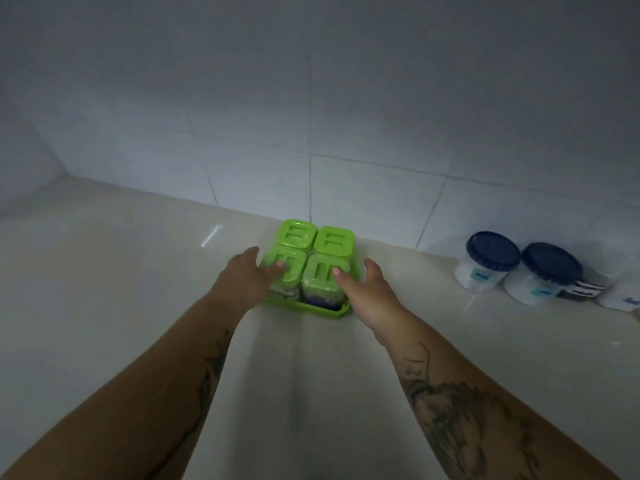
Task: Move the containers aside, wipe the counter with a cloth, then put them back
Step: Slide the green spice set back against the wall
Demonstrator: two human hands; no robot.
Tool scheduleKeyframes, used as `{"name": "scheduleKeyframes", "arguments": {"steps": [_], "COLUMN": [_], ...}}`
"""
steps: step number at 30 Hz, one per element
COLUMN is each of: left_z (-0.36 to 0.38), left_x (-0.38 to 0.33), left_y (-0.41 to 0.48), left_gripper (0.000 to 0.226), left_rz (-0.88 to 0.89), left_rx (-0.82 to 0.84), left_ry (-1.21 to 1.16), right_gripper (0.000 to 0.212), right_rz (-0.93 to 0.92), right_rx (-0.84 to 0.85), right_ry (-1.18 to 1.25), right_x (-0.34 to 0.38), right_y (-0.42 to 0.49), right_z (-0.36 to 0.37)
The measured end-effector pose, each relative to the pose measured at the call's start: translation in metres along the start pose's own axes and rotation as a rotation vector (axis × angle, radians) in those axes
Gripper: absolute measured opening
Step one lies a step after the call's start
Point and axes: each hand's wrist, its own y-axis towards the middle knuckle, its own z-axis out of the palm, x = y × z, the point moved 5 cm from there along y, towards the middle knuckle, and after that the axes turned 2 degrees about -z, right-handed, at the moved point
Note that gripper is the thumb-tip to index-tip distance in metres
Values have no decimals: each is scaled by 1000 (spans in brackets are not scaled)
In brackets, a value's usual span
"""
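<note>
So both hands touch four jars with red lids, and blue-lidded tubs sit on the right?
No, the head view shows green lids, not red. The left hand and right hand do touch the four jars, with blue-lidded tubs on the right.

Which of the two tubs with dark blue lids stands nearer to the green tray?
The left tub, set further back; the other tub stands to its right, farther from the green tray.

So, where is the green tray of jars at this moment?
In the head view, the green tray stands on the counter near the tiled wall, between the left hand and the right hand, with the blue-lidded tubs to its right.
</note>
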Motion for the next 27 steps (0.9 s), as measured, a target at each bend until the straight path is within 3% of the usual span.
{"name": "scheduleKeyframes", "arguments": {"steps": [2, 6, 9, 18, 22, 27], "left_z": [15, 24, 26, 71, 110, 141], "left_x": [16, 20, 15, -66, -97, -112], "left_y": [-7, -8, -8, -21, -23, -17], "left_gripper": [65, 58, 50, 40, 48, 34], "left_rz": [-26, -65, -103, 12, 17, 0], "left_rx": [91, 59, 69, 166, 213, 227], "left_ry": [-193, -364, -450, -504, -516, -507], "right_gripper": [68, 46, 53, 56, 58, 53], "right_rz": [56, 81, 87, 83, 93, 93], "right_rx": [-1, -26, -52, -157, -185, -144], "right_ry": [47, 165, 201, 247, 224, 209], "right_x": [-11, -20, -19, -39, -59, -80], "right_y": [0, 7, 7, 10, 15, 26], "right_z": [16, 31, 28, -71, -117, -137]}}
